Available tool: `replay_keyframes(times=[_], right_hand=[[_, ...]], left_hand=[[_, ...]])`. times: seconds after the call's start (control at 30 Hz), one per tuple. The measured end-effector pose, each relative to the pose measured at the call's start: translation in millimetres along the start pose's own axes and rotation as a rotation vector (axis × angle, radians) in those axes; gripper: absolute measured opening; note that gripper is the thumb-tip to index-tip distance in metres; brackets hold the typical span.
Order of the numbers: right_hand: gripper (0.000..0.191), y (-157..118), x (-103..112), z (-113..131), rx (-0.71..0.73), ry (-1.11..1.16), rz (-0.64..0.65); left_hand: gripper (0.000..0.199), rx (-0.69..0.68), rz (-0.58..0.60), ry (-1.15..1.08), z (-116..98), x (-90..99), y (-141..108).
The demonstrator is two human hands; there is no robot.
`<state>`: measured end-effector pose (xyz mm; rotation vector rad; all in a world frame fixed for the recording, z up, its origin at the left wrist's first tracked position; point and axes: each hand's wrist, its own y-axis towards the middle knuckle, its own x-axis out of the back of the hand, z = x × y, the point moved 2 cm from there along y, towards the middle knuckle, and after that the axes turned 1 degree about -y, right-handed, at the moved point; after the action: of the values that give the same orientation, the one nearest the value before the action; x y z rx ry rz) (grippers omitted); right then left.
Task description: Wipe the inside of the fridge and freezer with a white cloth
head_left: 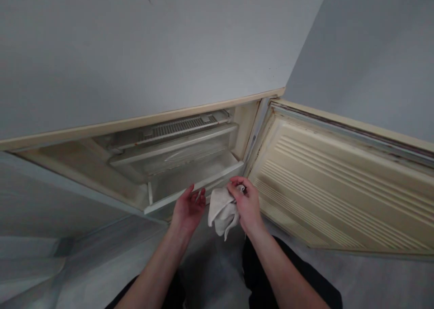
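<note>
My right hand [246,198] is closed on a crumpled whitish cloth [223,209], which hangs down from the fingers. To its left, my left hand [190,205] is turned partly palm up with its fingers apart and slightly curled, holding nothing. It is close to the front edge of a pulled-out white drawer [200,184] at the bottom of a freezer compartment [135,187]; whether it touches the edge I cannot tell. Above this drawer is another drawer front [176,146], and higher up a slatted grille [183,127].
The yellowed freezer door [325,178], ribbed inside and stained along its seal, stands wide open at the right. A pale upper door or panel [152,51] spans the top of the view. Greyish floor [111,250] lies below, around my dark-clothed legs [288,273].
</note>
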<state>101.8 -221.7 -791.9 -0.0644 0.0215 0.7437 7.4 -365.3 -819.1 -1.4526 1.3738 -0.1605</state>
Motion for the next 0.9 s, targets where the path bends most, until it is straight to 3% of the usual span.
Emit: replay_keyframes(times=[0.13, 0.3, 0.47, 0.6, 0.7, 0.83, 0.9], right_hand=[[0.021, -3, 4, -3, 0.015, -0.028, 0.037], [0.015, -27, -10, -6, 0.057, -0.151, 0.175], [0.009, -38, -24, -8, 0.087, -0.217, 0.246], [0.008, -33, -29, -5, 0.095, -0.216, 0.239], [0.009, -30, -33, 0, 0.085, -0.197, 0.233], [0.01, -31, -38, 4, 0.083, -0.17, 0.241], [0.009, -34, -40, 5, 0.096, -0.177, 0.256]], left_hand=[[0.019, -0.018, 0.001, 0.034, -7, 0.3, 7], [0.028, -0.105, 0.017, 0.081, -28, -8.9, 31], [0.029, -0.161, 0.037, 0.127, -35, -20.4, 48], [0.028, -0.111, 0.06, 0.226, -36, -27.0, 42], [0.02, -0.062, 0.159, 0.297, -45, -35.8, 22], [0.023, -0.4, 0.36, 0.104, -74, -51.1, -7], [0.022, -0.506, 0.433, 0.006, -83, -55.2, -15]])
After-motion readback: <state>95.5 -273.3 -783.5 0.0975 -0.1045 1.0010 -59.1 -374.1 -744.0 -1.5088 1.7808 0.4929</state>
